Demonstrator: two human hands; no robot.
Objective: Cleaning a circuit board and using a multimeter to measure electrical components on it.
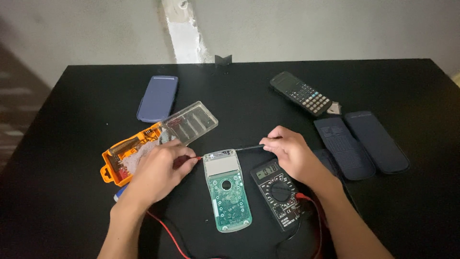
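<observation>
An opened calculator (227, 189) with a green circuit board lies face up in the middle of the black table (72, 120). My left hand (160, 170) grips a red test probe (194, 158) whose tip touches the board's top left corner. My right hand (290, 153) grips a black test probe (249, 147), its tip at the board's top right corner. A black multimeter (278, 192) lies just right of the board, partly under my right wrist, with red and black leads trailing toward me.
An orange tool case (120, 158) with a clear lid (189, 122) sits at the left. A blue-grey cover (157, 97) lies behind it. A dark calculator (302, 93) lies at the back right, with dark covers (364, 141) beside it.
</observation>
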